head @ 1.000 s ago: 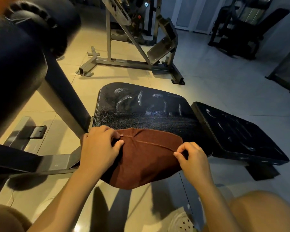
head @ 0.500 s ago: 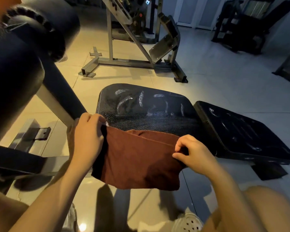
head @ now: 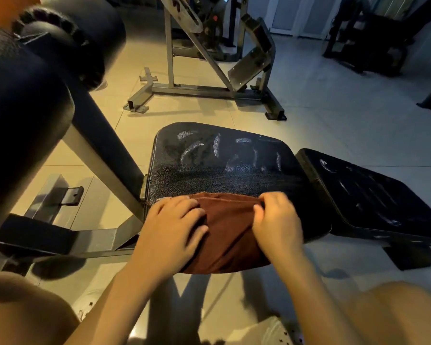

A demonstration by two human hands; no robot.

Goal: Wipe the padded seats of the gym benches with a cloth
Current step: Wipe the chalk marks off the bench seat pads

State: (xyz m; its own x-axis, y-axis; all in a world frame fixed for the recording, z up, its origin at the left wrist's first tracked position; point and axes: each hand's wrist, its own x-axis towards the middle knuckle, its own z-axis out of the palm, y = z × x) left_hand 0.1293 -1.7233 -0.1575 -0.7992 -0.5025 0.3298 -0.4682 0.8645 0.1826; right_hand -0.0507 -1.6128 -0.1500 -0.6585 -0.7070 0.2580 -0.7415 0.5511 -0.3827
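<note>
Fingers (head: 184, 215) of the left hand (head: 171, 232) were spread nearly straight and laid flat on a brown cloth (head: 227, 235), pressing it down without curling round it. The right hand (head: 278, 225) was set just to the right of them, its fingertips bent and the cloth's far hem pinched between thumb and forefinger, so that a raised ridge of fabric was drawn taut between the two hands. The cloth was seen to be soft, matte and woven, with a stitched hem along its far edge; it was draped over the near edge of the padded seat (head: 222, 165), its lower part hanging below the hands with a rounded bottom outline.

Beyond the fingertips, the seat was shown as a broad black pad with rounded corners and a pebbled, leather-like grain, streaked with pale curved smears. To the right of the right hand, a second black pad (head: 368, 195) was set just beside the first, smoother and glossier, with a few pale marks. To the left of the left hand, grey square-section steel tubing (head: 97, 160) was angled upward, and thick dark cylindrical roller pads (head: 67, 41) were seen above it. Farther beyond the fingers, a grey metal machine frame (head: 209, 88) was stood on glossy beige floor tiles (head: 321, 108).
</note>
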